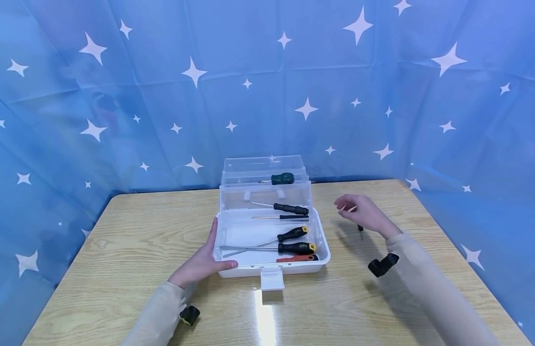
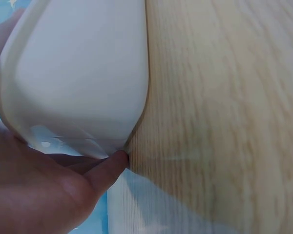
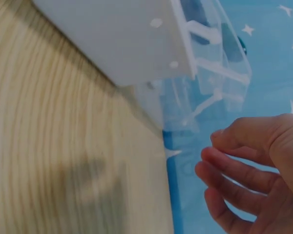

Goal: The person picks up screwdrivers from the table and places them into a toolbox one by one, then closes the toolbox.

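Observation:
A white toolbox (image 1: 323, 242) stands on the table with its clear lid and trays raised. My left hand (image 1: 203, 259) grips its left end, thumb over the front rim; in the left wrist view the fingers (image 2: 110, 170) reach round the box's lower edge. Inside lie two black-and-yellow screwdrivers (image 1: 295, 248), a red handle (image 1: 299, 258), a slim black screwdriver (image 1: 291, 217) and a thicker black one (image 1: 289, 208). A green-handled screwdriver (image 1: 282, 178) is in the upper tray. To the right of the box, my right hand (image 1: 363, 211) hovers over the table, fingers loosely bent around nothing.
A small dark screwdriver (image 1: 360, 228) shows just below my right hand. The box's white latch flap (image 1: 272, 278) hangs at the front. The wooden table (image 1: 133, 230) extends to both sides, backed by a blue star-patterned curtain (image 1: 250, 105).

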